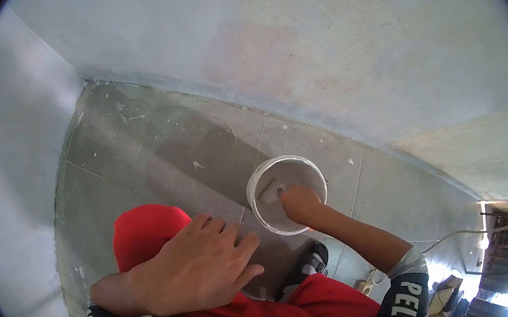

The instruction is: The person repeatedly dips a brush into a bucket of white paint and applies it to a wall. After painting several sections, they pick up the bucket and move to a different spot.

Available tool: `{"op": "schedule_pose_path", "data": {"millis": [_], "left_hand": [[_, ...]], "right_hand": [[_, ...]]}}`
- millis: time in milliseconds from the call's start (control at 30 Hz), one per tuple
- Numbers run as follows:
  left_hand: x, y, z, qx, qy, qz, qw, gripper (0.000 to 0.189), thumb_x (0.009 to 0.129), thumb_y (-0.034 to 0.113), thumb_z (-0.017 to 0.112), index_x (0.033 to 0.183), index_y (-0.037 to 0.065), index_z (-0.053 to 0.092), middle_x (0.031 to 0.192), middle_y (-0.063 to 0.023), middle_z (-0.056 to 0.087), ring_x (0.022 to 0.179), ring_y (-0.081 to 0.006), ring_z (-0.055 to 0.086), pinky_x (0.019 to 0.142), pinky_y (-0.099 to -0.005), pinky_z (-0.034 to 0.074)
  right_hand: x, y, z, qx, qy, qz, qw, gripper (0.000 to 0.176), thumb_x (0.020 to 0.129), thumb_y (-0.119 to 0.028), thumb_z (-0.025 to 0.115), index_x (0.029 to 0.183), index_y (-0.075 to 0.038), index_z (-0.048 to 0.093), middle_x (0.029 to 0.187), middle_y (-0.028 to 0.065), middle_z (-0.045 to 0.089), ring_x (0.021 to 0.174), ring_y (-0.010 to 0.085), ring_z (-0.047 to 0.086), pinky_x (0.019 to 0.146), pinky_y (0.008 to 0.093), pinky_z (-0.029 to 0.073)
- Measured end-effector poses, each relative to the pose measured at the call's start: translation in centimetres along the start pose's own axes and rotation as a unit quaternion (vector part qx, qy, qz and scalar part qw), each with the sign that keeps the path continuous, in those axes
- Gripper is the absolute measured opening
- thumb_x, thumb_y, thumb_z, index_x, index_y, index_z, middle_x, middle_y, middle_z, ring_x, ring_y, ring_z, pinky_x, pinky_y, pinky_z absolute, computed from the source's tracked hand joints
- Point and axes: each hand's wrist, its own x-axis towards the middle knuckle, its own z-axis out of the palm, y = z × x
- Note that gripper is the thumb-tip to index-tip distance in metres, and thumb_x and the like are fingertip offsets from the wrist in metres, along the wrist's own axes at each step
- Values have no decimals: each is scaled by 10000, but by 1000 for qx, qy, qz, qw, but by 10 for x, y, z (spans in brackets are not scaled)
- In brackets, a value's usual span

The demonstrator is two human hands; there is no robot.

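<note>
A white bucket (258, 175) stands on the tiled floor in front of me, its rim smeared with white. My right hand (300, 205) reaches over the bucket's right side into it, with the fingers curled closed. Just beyond those fingers, a tool with a thin dark bar (266, 189) shows inside the bucket; its kind and its grip end are hidden by the hand. My left hand (206, 267) is held above my red trousers, back of the hand up, fingers extended and slightly apart, holding nothing.
A pale wall (318, 52) rises beyond the bucket, and another wall (13, 160) stands at the left. Grey floor tiles (185, 150) carry white spots. A pale cable (454, 234) and assorted items (443, 299) lie at the right. My shoe (316, 258) is close to the bucket.
</note>
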Motion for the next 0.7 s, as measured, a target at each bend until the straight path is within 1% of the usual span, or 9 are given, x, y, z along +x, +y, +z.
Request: {"op": "schedule_pose_path", "data": {"millis": [167,233,267,333,400,467,600,667,700], "left_hand": [[3,4,0,4,-5,-2,1000,424,910,332,536,1121,-35,554,971,-195,617,945,-340,588,868,-412,444],[4,6,-1,9,-8,-2,1000,419,909,329,537,1119,-33,555,972,-196,617,948,-342,588,865,-413,445],[5,8,-1,11,-10,-2,1000,413,908,326,538,1117,-31,556,974,-197,616,950,-344,587,863,-414,447],[6,10,-1,18,-1,1,1000,409,907,324,538,1115,-28,556,972,-198,615,949,-348,587,860,-419,447],[8,10,0,31,7,3,999,405,906,323,539,1113,-24,557,971,-198,614,948,-351,587,856,-425,448],[12,12,2,16,-6,-21,1000,401,909,316,534,1130,-17,556,988,-203,614,964,-359,582,870,-431,444],[16,25,5,49,-31,-65,996,405,911,315,535,1148,-12,554,1016,-209,613,991,-360,577,899,-431,432],[17,35,6,37,-2,-84,996,417,912,317,536,1165,-14,547,1042,-213,610,1017,-363,569,923,-426,422],[18,41,5,41,-11,-93,995,417,912,317,536,1165,-14,547,1042,-213,610,1017,-363,569,923,-426,422]], "right_hand": [[1,0,-1,11,6,-5,1000,172,773,-58,567,894,2,674,898,195,668,860,337,669,706,436,558],[2,0,2,1,-10,-15,1000,205,814,-110,534,959,-24,651,868,191,665,822,355,663,697,454,541],[0,1,3,1,-4,-15,1000,205,814,-110,534,959,-24,651,868,191,665,822,355,663,697,454,541],[-1,0,-2,6,-27,-20,999,192,807,-112,535,924,-15,653,861,183,669,833,355,663,702,457,536],[0,2,-6,24,-9,-18,1000,188,802,-105,534,907,-15,662,870,183,672,839,354,664,707,459,533],[2,5,-11,45,7,-17,999,186,797,-98,534,889,-14,671,880,183,676,844,352,664,711,461,530],[-6,7,-31,48,-10,-22,999,192,793,-104,532,853,-18,694,905,197,677,851,348,663,726,461,526],[-12,10,-46,63,-14,-42,997,198,795,-107,530,849,-22,700,909,202,677,854,347,662,734,459,524],[-17,16,-56,81,-21,-48,995,206,802,-119,524,850,-14,695,899,209,673,856,352,659,743,451,522]]}}
